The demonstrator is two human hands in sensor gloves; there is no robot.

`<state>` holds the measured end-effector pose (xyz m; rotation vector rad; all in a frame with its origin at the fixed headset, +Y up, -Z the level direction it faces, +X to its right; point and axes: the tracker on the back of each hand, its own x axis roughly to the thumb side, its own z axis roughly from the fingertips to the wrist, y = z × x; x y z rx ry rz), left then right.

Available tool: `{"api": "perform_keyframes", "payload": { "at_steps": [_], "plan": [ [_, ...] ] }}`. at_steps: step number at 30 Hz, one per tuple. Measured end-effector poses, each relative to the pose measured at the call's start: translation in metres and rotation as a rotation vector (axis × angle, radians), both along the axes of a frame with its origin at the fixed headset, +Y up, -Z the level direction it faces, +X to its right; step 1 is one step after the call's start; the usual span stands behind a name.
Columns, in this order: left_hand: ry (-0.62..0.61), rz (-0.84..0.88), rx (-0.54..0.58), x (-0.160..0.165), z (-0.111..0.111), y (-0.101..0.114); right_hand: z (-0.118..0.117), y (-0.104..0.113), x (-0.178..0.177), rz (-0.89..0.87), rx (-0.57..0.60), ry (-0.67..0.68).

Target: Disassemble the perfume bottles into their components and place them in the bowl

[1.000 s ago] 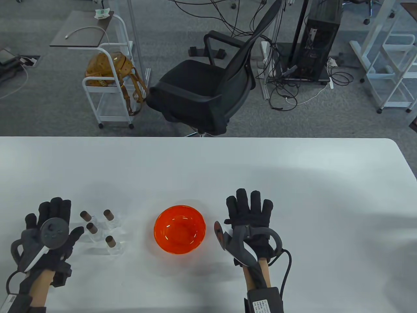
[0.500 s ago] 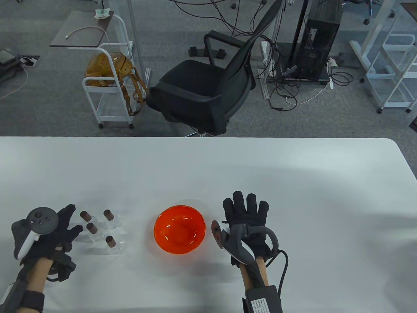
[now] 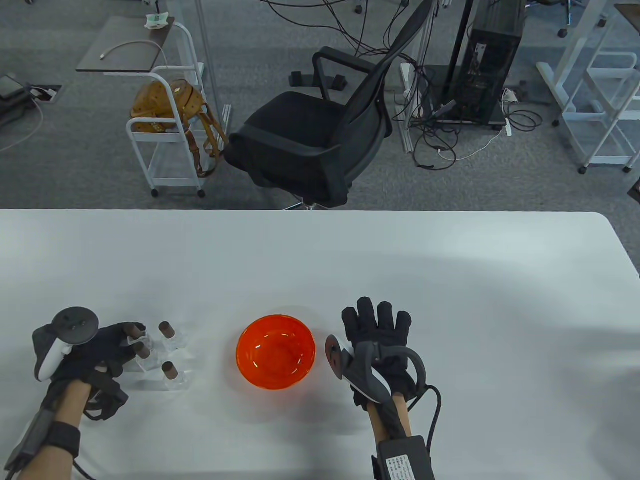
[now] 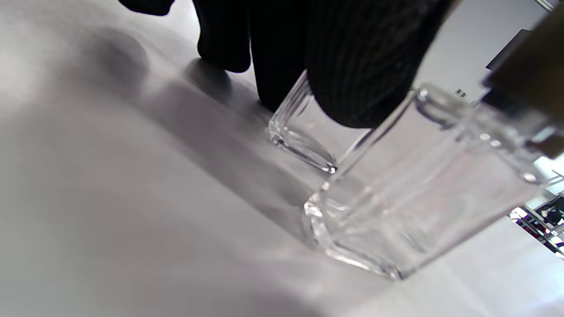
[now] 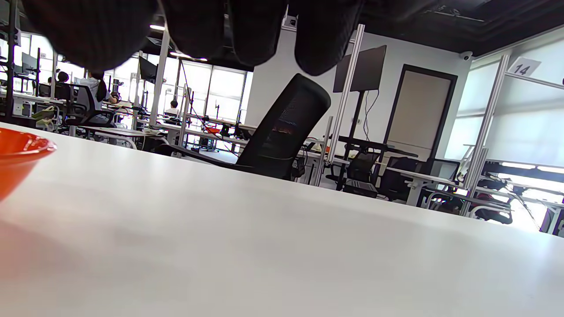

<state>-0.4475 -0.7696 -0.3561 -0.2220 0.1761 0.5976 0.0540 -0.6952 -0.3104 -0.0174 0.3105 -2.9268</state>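
Gloved fingers (image 4: 352,66) against glass bottle (image 4: 299,132)

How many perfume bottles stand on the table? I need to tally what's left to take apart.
4, clustered left of the orange bowl: back-left bottle and middle bottle at the left hand's fingertips, back-right bottle, front bottle. All capped; none seems hidden.

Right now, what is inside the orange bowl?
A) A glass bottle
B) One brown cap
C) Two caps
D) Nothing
D: the table view shows the orange bowl with a bare inside, while all four capped bottles stand to its left near the left hand.
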Motion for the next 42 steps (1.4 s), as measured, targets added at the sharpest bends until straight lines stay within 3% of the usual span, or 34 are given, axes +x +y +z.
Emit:
{"api": "perform_keyframes", "payload": {
  "at_steps": [5,9,13,18,24,33,36,39,42],
  "plan": [
    [0.013,0.053,0.084,-0.002,0.005,0.023,0.000,0.001,0.000,-0.015,-0.010,0.001],
    [-0.007,0.094,0.227,0.010,0.011,0.073,0.002,0.004,-0.001,-0.025,-0.002,0.010],
    [-0.124,0.189,0.380,0.044,0.022,0.130,0.003,0.006,-0.003,-0.041,0.001,0.022],
    [-0.268,0.152,0.451,0.099,0.035,0.160,0.003,0.004,-0.007,-0.034,-0.016,0.037],
    [-0.385,0.163,0.485,0.161,0.054,0.148,0.005,0.005,-0.012,-0.019,-0.014,0.055],
    [-0.441,0.080,0.427,0.193,0.068,0.098,0.009,0.003,-0.026,-0.052,-0.038,0.105],
    [-0.450,0.034,0.394,0.196,0.069,0.091,0.016,0.015,-0.036,-0.147,0.001,0.158],
    [-0.436,0.005,0.390,0.198,0.070,0.087,0.031,0.044,-0.057,-0.325,0.083,0.269],
    [-0.430,-0.017,0.392,0.199,0.071,0.086,0.039,0.063,-0.081,-0.483,0.061,0.398]
  ]
}}
